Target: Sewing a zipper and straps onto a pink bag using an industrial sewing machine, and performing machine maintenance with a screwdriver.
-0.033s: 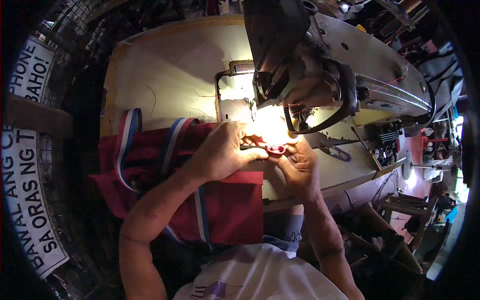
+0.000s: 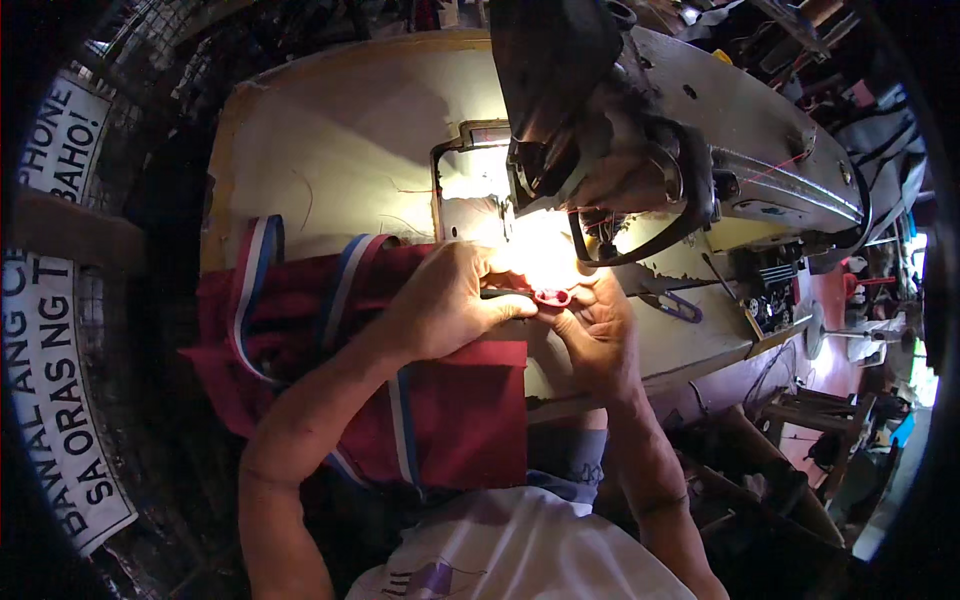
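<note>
Both my hands meet just in front of the sewing machine, under its bright lamp. My left hand is closed, thumb and fingers pinching a dark red piece of cloth whose end is folded into a small loop. On the other side of that loop, my right hand grips the same cloth between thumb and fingers. Glare hides the fingertips and the cloth's far part. A larger dark red fabric lies beneath my left forearm, with red, white and blue striped ribbon across it.
The pale machine table has a worn edge and loose threads. To the right of my hands lie scissors, with a dark curved bar of the machine close above. Printed signs hang on wire mesh at left; clutter fills the right side.
</note>
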Tool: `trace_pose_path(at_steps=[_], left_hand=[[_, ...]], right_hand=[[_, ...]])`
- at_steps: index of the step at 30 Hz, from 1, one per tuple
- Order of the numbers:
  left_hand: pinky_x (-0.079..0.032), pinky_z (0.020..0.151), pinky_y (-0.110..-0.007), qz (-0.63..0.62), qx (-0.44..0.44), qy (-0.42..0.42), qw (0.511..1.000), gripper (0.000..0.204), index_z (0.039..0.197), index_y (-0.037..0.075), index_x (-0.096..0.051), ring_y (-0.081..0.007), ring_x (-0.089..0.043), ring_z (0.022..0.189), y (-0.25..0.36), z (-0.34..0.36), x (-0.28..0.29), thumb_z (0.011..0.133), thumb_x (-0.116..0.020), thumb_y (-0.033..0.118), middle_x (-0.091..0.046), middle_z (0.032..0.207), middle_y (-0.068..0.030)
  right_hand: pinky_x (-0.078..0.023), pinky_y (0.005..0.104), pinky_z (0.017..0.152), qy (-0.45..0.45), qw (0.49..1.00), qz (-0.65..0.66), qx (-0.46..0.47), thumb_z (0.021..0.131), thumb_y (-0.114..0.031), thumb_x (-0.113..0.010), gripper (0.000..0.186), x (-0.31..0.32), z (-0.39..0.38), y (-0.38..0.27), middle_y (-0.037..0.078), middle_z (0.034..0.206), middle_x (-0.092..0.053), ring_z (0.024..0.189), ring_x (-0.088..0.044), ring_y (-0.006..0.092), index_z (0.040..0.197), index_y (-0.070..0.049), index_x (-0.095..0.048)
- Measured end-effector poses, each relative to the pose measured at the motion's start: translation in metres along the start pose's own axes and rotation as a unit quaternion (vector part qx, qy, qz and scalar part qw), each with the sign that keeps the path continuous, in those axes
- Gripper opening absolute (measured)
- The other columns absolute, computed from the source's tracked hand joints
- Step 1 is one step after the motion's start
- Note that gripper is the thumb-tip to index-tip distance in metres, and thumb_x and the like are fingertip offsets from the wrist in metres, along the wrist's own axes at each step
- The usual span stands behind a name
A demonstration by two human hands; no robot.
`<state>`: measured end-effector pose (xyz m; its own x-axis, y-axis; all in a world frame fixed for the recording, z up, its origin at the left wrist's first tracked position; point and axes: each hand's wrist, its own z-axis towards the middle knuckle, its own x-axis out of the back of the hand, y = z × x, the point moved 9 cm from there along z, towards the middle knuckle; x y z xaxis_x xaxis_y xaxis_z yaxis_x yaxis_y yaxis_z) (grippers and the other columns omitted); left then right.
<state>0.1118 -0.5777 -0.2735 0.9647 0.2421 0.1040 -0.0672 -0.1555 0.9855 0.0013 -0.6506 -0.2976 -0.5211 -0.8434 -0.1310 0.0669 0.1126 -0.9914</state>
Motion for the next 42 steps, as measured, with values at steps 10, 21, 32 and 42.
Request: trace_pose_path(at_steps=[10, 21, 32, 42], left_hand=[[-0.051, 0.074, -0.031, 0.110, -0.039, 0.047, 0.992, 0.014, 0.096, 0.001, -0.073, -0.0144, -0.067, 0.077, 0.010, -0.002, 0.002, 0.084, -0.069, 0.008, -0.072, 0.085, -0.0107], [-0.046, 0.048, -0.025, 0.129, 0.004, 0.080, 0.988, 0.012, 0.082, -0.001, -0.074, -0.0079, -0.059, 0.058, -0.017, 0.023, 0.030, 0.083, -0.067, 0.008, -0.068, 0.073, -0.0058], [-0.054, 0.057, -0.034, 0.304, -0.042, 0.137, 0.942, 0.011, 0.076, 0.003, -0.074, -0.0239, -0.068, 0.060, -0.011, 0.030, 0.032, 0.078, -0.067, 0.011, -0.071, 0.070, -0.0115], [-0.053, 0.070, -0.032, 0.261, -0.086, 0.126, 0.953, 0.014, 0.084, 0.000, -0.073, -0.0212, -0.068, 0.073, -0.013, 0.023, 0.028, 0.081, -0.063, 0.009, -0.072, 0.080, -0.0120]], right_hand=[[-0.052, 0.0311, 0.091, 0.022, 1.000, 0.011, -0.014, 0.087, 0.009, -0.062, 0.044, 0.002, 0.004, 0.001, 0.016, 0.112, -0.061, 0.105, -0.063, 0.0196, 0.122, 0.002, -0.036], [-0.053, 0.0316, 0.070, -0.040, 0.843, -0.525, 0.112, 0.089, -0.009, -0.068, 0.021, 0.008, 0.019, -0.014, 0.011, 0.090, -0.071, 0.077, -0.069, 0.0214, 0.110, -0.006, -0.071], [-0.053, 0.0269, 0.065, -0.102, 0.876, -0.436, 0.178, 0.085, -0.015, -0.075, 0.022, 0.009, 0.041, 0.013, 0.011, 0.094, -0.074, 0.072, -0.070, 0.0157, 0.106, -0.008, -0.075], [-0.053, 0.0293, 0.064, -0.135, 0.825, -0.485, 0.259, 0.087, -0.013, -0.072, 0.018, -0.007, 0.034, -0.013, 0.010, 0.087, -0.074, 0.072, -0.068, 0.0208, 0.104, -0.008, -0.075]])
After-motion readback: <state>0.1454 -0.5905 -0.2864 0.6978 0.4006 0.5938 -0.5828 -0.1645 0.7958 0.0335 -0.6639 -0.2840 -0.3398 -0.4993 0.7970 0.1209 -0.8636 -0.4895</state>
